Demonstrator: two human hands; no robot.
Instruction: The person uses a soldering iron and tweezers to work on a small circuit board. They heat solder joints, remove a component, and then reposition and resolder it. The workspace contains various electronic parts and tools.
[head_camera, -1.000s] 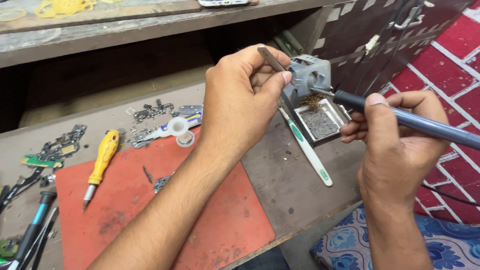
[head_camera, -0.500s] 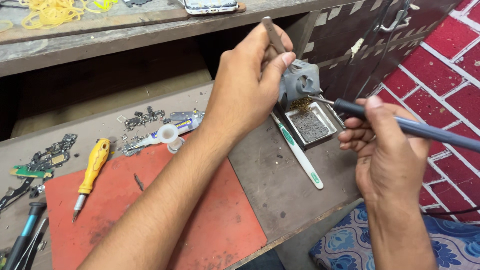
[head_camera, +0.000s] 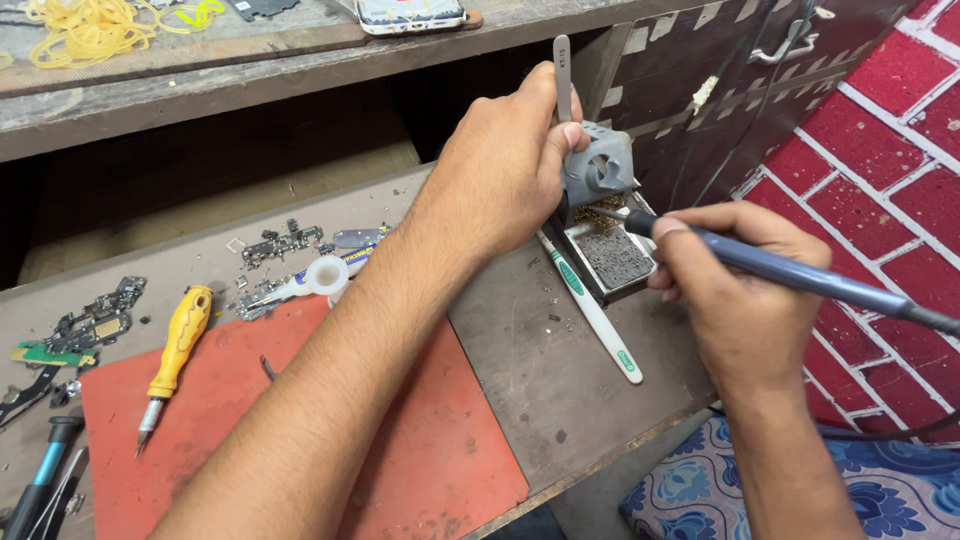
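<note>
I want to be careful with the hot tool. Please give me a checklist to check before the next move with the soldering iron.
1. Right hand grips the soldering iron firmly: ok.
2. Iron tip is at the grey stand, in the brass wool: ok.
3. Left hand keeps off the tip: ok, but very close.
4. Tweezers held securely in left hand: ok.
5. Tip is clean: cannot tell.
6. Toothbrush is clear of the tip: ok.
</note>
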